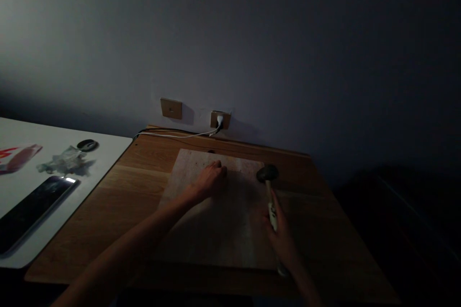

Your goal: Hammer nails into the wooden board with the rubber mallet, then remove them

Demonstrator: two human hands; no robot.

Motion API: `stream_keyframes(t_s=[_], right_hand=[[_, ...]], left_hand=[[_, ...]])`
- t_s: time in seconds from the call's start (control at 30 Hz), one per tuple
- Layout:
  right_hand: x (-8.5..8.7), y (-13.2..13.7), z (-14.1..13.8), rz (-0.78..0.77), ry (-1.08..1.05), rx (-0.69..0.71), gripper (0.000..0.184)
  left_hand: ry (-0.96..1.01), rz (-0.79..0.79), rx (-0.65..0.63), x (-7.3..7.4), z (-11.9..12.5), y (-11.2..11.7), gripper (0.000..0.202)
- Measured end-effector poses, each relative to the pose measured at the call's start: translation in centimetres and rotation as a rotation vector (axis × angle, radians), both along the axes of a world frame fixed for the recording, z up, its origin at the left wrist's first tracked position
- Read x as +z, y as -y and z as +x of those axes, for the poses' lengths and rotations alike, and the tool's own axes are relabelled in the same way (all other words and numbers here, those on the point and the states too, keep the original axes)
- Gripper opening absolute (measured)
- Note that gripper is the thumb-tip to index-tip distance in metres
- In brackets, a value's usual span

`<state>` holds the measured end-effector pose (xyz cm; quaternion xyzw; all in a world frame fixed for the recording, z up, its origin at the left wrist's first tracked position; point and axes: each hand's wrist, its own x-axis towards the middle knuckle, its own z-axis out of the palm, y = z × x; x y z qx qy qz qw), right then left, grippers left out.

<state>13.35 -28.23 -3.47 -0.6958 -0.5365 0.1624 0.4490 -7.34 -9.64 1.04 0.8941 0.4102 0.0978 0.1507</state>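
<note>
My right hand (279, 230) is wrapped round the handle of a mallet (267, 173) with a dark rounded head and a pale grip. The mallet's head is over the right edge of a pale wooden board (212, 235). Over the far half of that board my left hand (212, 178) has its fingers closed together; what they hold, if anything, is hidden. Several tiny dark marks dot the board near its far edge, too small to make out.
The board lies on a wooden table (324, 211) against a wall. Cables (180, 134) run from a wall socket (220, 120). On the white table (108, 146) at left are a phone (32, 213), a crumpled plastic bag (66, 160), a small round dark thing (87, 145) and a red-and-white packet (19, 158).
</note>
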Motion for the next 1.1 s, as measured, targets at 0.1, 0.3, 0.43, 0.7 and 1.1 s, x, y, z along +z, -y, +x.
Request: stream_keyframes(t_s=[0.1, 0.3, 0.43, 0.7, 1.1], right_hand=[[-0.9, -0.1, 0.4, 0.028, -0.007, 0.012, 0.066], [-2.0, -0.1, 0.3, 0.007, -0.028, -0.074, 0.066], [-2.1, -0.2, 0.1, -0.001, -0.039, -0.083, 0.065], [-1.9, -0.1, -0.4, -0.011, -0.031, -0.066, 0.068], [-2.2, -0.3, -0.4, 0.021, -0.051, -0.068, 0.063]], left_hand=[[0.012, -0.008, 0.016, -0.2, 0.3, 0.2, 0.016], [0.009, -0.025, 0.027, 0.1, 1.5, 0.5, 0.021], [0.004, -0.027, -0.005, 0.1, 1.9, 0.3, 0.022], [0.054, -0.038, -0.088, 0.4, 2.2, 0.5, 0.022], [0.204, -0.027, -0.198, 0.6, 8.1, -3.6, 0.023]])
